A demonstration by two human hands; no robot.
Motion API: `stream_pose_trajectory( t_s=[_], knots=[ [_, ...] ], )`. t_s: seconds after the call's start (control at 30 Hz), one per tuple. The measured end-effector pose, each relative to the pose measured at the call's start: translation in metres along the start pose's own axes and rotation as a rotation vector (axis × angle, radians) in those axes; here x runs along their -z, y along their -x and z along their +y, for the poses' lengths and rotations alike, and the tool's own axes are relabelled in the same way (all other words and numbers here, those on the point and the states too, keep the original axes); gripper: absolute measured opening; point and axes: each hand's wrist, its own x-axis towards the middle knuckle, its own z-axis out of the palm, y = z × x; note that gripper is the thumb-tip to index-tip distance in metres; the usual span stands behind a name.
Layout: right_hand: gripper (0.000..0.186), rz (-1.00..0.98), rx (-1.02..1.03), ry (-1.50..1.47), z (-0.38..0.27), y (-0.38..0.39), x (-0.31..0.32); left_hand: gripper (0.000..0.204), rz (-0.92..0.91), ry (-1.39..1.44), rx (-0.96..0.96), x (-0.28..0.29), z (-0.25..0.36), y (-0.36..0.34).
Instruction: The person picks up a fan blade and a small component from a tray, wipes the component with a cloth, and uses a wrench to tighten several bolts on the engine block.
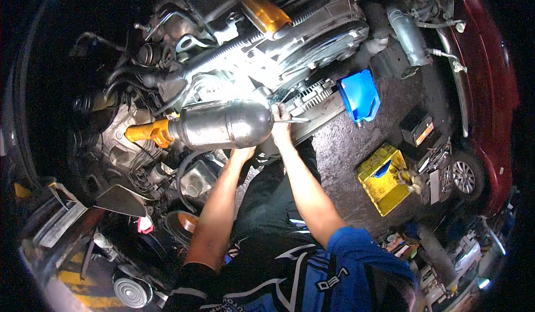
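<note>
My right hand [282, 127] is closed around a thin silver hand tool [298, 121], its shaft sticking out to the right; the tool's working end is hidden. Beside it, my left hand [243, 155] is under a large metal cylinder [220, 123] with a rounded end, which covers its fingers. A yellow-orange handle [147, 133] joins the cylinder's left end. Just beyond my hands are a finned metal part [315, 96] and a brightly lit assembly with a ribbed black hose [225, 53].
A blue plastic container [359, 97] stands right of the finned part. On the wet floor are a yellow crate [382, 192], a black battery-like box [417, 129] and several loose tools [437, 159]. A dark red car [490, 117] borders the far right. An amber lamp [266, 15] is at the top.
</note>
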Motion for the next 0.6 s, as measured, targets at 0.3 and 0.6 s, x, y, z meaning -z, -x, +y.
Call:
stream_pose_trajectory(
  t_s=[0.3, 0.6],
  knots=[
    [0.043, -0.096, 0.368, 0.398, 0.089, -0.095, 0.07, 0.042, -0.323, -0.02, 0.319, 0.028, 0.025, 0.04],
    [0.037, -0.286, 0.829, 1.032, 0.08, -0.157, 0.113, 0.044, -0.181, -0.011, 0.465, 0.026, 0.033, 0.109]
  ],
)
